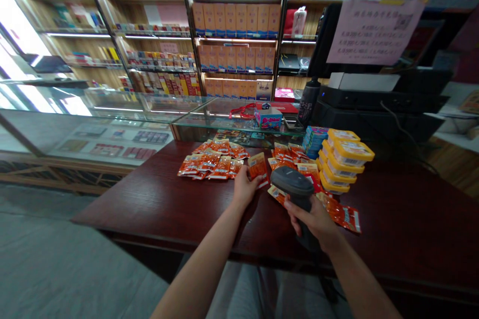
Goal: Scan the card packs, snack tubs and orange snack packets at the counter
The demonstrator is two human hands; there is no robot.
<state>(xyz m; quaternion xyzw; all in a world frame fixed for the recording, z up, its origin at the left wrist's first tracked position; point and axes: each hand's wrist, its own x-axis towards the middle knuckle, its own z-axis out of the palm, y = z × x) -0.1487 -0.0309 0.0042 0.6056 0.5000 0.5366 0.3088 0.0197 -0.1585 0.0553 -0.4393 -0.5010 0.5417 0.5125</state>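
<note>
Between thumb and fingers, my left hand [247, 185] grips an orange snack packet [257, 165], raised slightly at its near end over the dark red table. My right hand [312, 217] is wrapped around the handle of a black barcode scanner [294, 182], whose head points toward the packet. To the left lies a heap of orange snack packets [209, 162]. A second group of packets [288, 153] spreads behind the scanner, partly hidden by it. One more packet [346, 215] rests to the right of my right hand.
Yellow-lidded plastic tubs [342, 159] stand stacked on the right, beside small blue boxes [314, 140]. Behind the table [157, 199] runs a glass counter [202, 114] with a pink-and-blue box [268, 118] on it. A monitor with a paper notice [374, 32] rises at the right. Stocked shelves line the wall.
</note>
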